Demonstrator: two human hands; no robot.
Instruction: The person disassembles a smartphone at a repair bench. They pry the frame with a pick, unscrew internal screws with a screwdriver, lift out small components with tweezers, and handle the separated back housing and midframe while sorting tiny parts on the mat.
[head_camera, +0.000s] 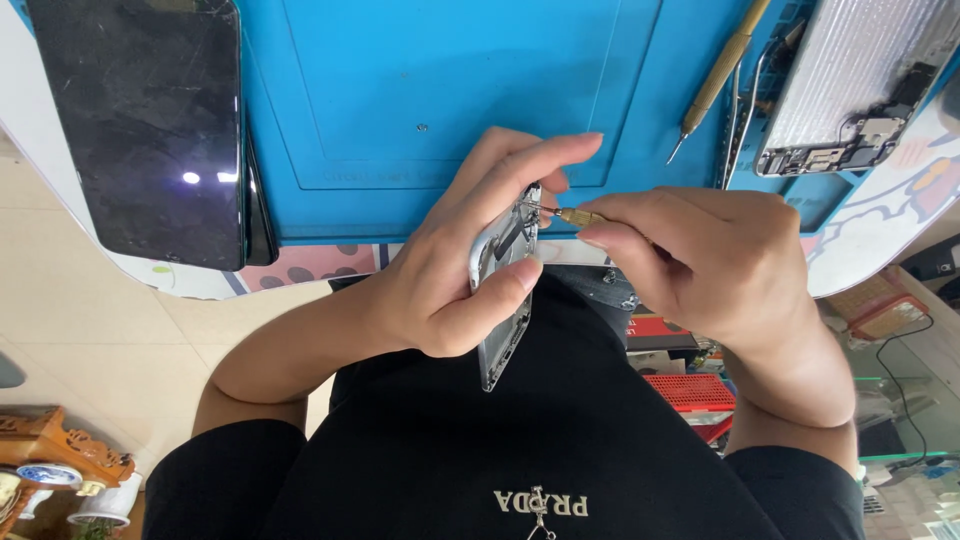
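Just above the person's lap, at the near edge of the blue mat, the left hand holds an open phone frame on its side, with fingers curled around it. The right hand is pinched shut on a small screwdriver, and its tip touches the upper part of the frame. It looks like a tiny screw inside the frame is being turned. I think the next move needs a steady hand and slow turns, so the tip does not slip off.

One frame is in the hands. I count two screwdrivers: the one in use and a second screwdriver lying on the mat at the top right. Thin tweezers lie beside it. One phone part with a silver back rests at the far right. One dark screen lies at the left, over another dark piece. A red tray sits lower down on the right.
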